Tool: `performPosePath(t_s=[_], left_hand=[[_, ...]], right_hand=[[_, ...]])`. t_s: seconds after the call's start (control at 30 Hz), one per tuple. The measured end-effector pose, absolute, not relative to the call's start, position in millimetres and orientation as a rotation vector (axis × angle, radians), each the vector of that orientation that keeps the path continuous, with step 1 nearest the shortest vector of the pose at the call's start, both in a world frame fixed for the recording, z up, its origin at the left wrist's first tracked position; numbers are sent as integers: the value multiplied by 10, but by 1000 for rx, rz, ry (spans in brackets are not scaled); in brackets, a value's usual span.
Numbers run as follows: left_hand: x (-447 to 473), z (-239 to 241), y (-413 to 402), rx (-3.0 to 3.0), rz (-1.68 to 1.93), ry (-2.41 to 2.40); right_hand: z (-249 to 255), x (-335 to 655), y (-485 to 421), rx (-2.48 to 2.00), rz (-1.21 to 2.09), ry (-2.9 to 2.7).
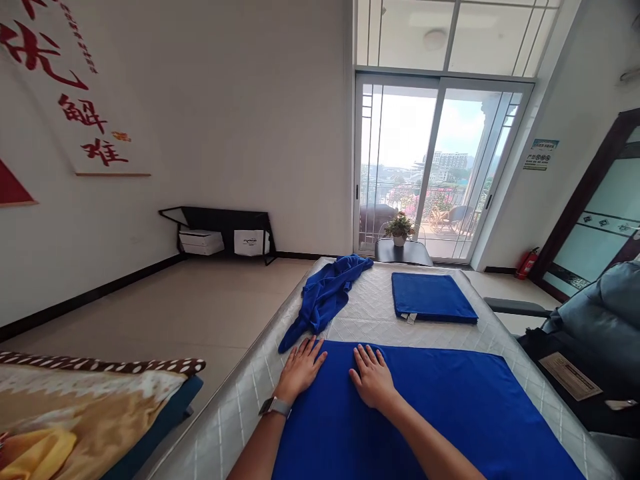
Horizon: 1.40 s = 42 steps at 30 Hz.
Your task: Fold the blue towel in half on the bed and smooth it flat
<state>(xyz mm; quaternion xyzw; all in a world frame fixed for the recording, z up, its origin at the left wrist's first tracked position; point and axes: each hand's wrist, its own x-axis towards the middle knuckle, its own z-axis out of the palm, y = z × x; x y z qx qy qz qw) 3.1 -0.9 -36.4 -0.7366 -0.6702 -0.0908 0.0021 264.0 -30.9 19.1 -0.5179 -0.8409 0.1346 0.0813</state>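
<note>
A large blue cloth (pixel 450 413) lies spread flat on a white quilted mattress (pixel 370 313). My left hand (pixel 301 369) rests flat at the cloth's far left corner, fingers stretched out, a watch on its wrist. My right hand (pixel 373 375) lies flat on the cloth just beside it, fingers apart. Neither hand holds anything. Beyond them a crumpled blue cloth (pixel 327 293) lies at the mattress's left edge. A neatly folded blue cloth (pixel 431 297) sits at the far right.
A patterned cushion (pixel 85 407) is at the lower left. A dark small table with a potted plant (pixel 399 229) stands past the mattress before a glass sliding door. A grey seat (pixel 600 320) is on the right, a black shelf (pixel 225 230) by the wall.
</note>
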Motion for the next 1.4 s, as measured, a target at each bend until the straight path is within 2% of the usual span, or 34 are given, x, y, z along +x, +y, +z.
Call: performPosePath(t_s=[0.47,0.67,0.97,1.13,1.27,1.4], left_hand=[[-30,-393,-17,-2292,-311,-2102],[-74,-435,0,-2301,-322,-2052],[-5,-348,-5,-2243,-245,-2108],[57,-218,-39,-2204,-342,-2096],[112,-77,-79,-2122,-429,-2104],[170,11,-104,-2051,-487,-2089]], right_hand=[[-167,5875,-178,-2391,-69,-2033],[-308,6363,-146,-2511,-108,-1862],[-152,6204,-173,-2530,-107,-1747],[165,5417,-240,-2307,-324,-1875],[345,4083,-394,-1912,-33,-2246],[322,2909,-544,-1515,290,-2471]])
